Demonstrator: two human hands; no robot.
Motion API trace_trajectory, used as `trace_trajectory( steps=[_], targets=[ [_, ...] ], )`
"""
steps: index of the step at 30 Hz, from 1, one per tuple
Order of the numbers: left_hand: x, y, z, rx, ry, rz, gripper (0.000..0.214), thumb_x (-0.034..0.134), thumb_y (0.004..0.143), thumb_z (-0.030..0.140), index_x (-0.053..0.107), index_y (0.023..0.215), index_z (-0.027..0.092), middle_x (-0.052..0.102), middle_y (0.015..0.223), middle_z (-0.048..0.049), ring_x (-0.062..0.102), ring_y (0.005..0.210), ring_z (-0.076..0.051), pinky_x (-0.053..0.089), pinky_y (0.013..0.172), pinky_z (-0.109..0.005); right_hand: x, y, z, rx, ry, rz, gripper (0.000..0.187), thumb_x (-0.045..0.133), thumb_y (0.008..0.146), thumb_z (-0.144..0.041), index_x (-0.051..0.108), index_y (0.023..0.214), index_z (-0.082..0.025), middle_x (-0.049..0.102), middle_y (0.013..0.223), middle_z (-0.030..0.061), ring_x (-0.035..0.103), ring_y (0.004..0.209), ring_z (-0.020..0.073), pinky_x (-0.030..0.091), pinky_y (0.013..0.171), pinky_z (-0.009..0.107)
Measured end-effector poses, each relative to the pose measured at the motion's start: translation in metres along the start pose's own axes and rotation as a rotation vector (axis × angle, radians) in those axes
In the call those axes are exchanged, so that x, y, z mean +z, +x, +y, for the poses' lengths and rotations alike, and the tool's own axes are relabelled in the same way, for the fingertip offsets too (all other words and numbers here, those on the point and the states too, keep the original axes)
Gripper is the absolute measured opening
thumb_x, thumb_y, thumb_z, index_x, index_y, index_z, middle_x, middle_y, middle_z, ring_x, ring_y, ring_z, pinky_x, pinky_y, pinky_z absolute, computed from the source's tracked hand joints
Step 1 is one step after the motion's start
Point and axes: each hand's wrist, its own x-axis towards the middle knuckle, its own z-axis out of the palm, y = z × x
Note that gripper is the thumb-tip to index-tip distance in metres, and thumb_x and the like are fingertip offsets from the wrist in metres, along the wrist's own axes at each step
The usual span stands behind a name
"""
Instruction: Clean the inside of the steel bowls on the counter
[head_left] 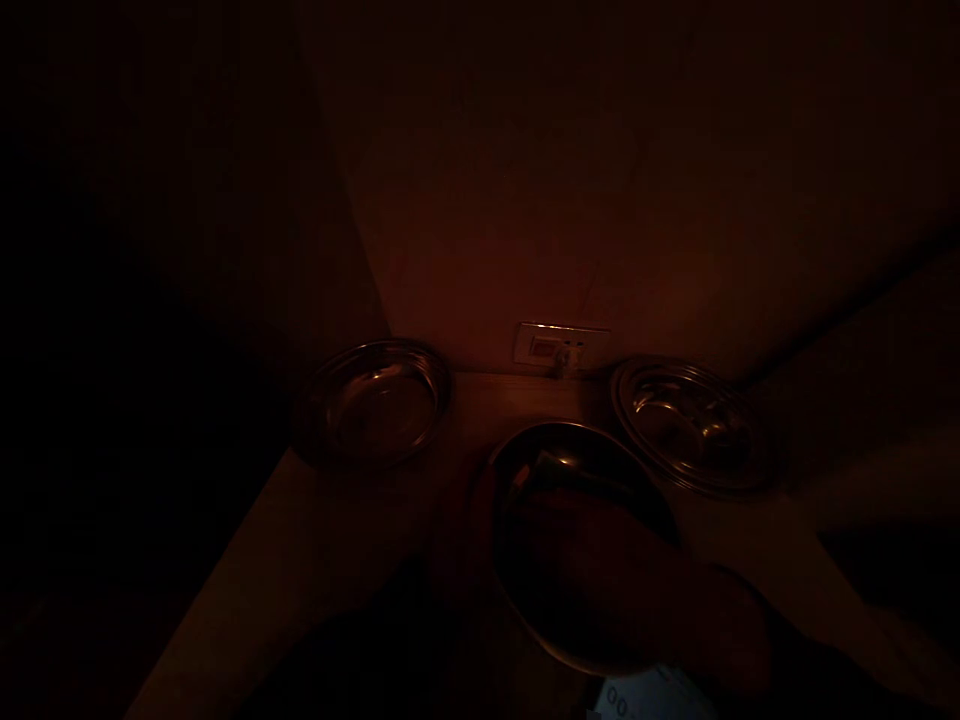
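The light is very dim and details are dark. A round metal bowl (559, 428) with a shiny rim is at the centre right, in front of the wall. My right hand (592, 540) reaches into it from the lower right; its fingers fade into the dark, and whatever they touch is hidden. Against the bowl's left side, my left hand (471, 515) shows faintly and appears to grip the rim. A small pale patch, too dark to name, shows inside the bowl near that rim.
On the wooden table (247, 560), a wide metal dish (375, 455) stands at the left and another rimmed metal dish (697, 470) at the right. A socket plate (532, 345) with a plug is on the wall behind. A dimly lit screen (649, 695) shows at the bottom edge.
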Motion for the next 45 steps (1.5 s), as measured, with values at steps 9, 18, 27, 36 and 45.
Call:
trace_trajectory(
  steps=[9, 18, 27, 36, 45],
  targets=[
    [-0.004, 0.002, 0.003, -0.039, 0.023, 0.024, 0.036, 0.047, 0.085, 0.035, 0.066, 0.112, 0.019, 0.070, 0.118, -0.0074, 0.062, 0.111, -0.025, 0.044, 0.099, -0.039, 0.006, 0.010, 0.010, 0.233, -0.247, 0.021, 0.049, 0.045, 0.087, -0.003, 0.050, 0.135, -0.005, 0.052, 0.138, 0.0211, 0.050, 0.127, 0.0322, 0.051, 0.096, 0.047],
    [-0.002, 0.004, 0.004, -0.080, 0.026, 0.052, 0.033, 0.047, 0.085, 0.039, 0.066, 0.105, 0.020, 0.071, 0.110, -0.0070, 0.064, 0.102, -0.024, 0.046, 0.092, -0.038, 0.003, 0.007, 0.012, 0.122, -0.086, 0.064, 0.048, 0.046, 0.088, -0.006, 0.052, 0.135, -0.013, 0.052, 0.140, 0.0157, 0.044, 0.131, 0.0267, 0.040, 0.107, 0.047],
    [0.000, 0.000, 0.000, -0.056, 0.034, 0.046, 0.037, 0.045, 0.088, 0.038, 0.063, 0.116, 0.020, 0.068, 0.120, -0.0086, 0.060, 0.112, -0.026, 0.042, 0.100, -0.040, -0.004, -0.005, -0.001, 0.048, 0.067, -0.043, 0.032, 0.054, 0.087, -0.009, 0.062, 0.117, -0.017, 0.066, 0.116, 0.0079, 0.058, 0.113, 0.0198, 0.044, 0.101, 0.034],
    [-0.001, 0.000, -0.001, -0.014, 0.012, 0.033, 0.036, 0.046, 0.088, 0.037, 0.065, 0.114, 0.020, 0.069, 0.119, -0.0073, 0.061, 0.111, -0.025, 0.042, 0.100, -0.040, 0.007, -0.004, 0.014, 0.130, -0.041, 0.033, 0.042, 0.047, 0.086, -0.003, 0.058, 0.123, -0.017, 0.061, 0.128, 0.0114, 0.056, 0.118, 0.0227, 0.049, 0.095, 0.036],
    [0.003, -0.004, 0.004, -0.046, 0.028, 0.044, 0.037, 0.042, 0.090, 0.035, 0.063, 0.116, 0.019, 0.067, 0.122, -0.0079, 0.059, 0.113, -0.025, 0.041, 0.101, -0.040, -0.002, -0.003, 0.014, 0.083, -0.046, 0.003, 0.035, 0.049, 0.087, -0.005, 0.063, 0.116, -0.017, 0.065, 0.122, 0.0094, 0.055, 0.118, 0.0212, 0.047, 0.098, 0.034]
  ],
)
